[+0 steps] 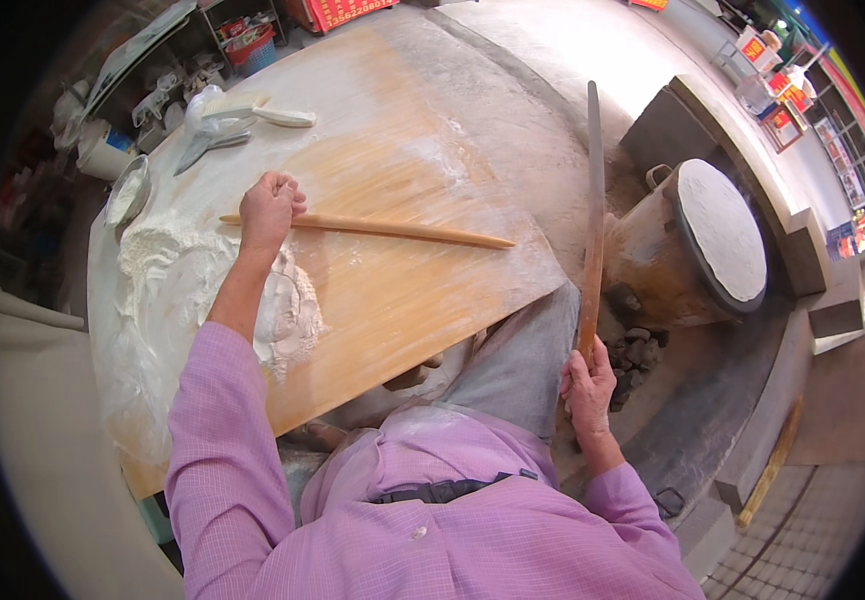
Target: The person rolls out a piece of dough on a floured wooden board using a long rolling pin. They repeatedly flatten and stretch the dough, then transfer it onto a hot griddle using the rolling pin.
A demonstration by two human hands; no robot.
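Note:
My left hand (271, 208), its fingers curled, is over the left part of a thin tapered wooden rolling pin (402, 229) on the floured wooden board (372, 300); whether it grips the pin is hidden. White flour (286, 315) lies heaped beneath my left forearm. My right hand (590, 386) holds the lower end of a long flat wooden stick (593, 255), which points away from me. To its right, a thin round of dough (723, 229) covers a round griddle (753, 306) on a drum-shaped stove (642, 251).
A metal bowl of flour (129, 193) stands at the board's left edge. Farther along lie a pale-handled brush (282, 115) and a metal scraper (211, 146). Dark lumps (636, 360) lie below the stove. A low block wall (740, 150) curves around it.

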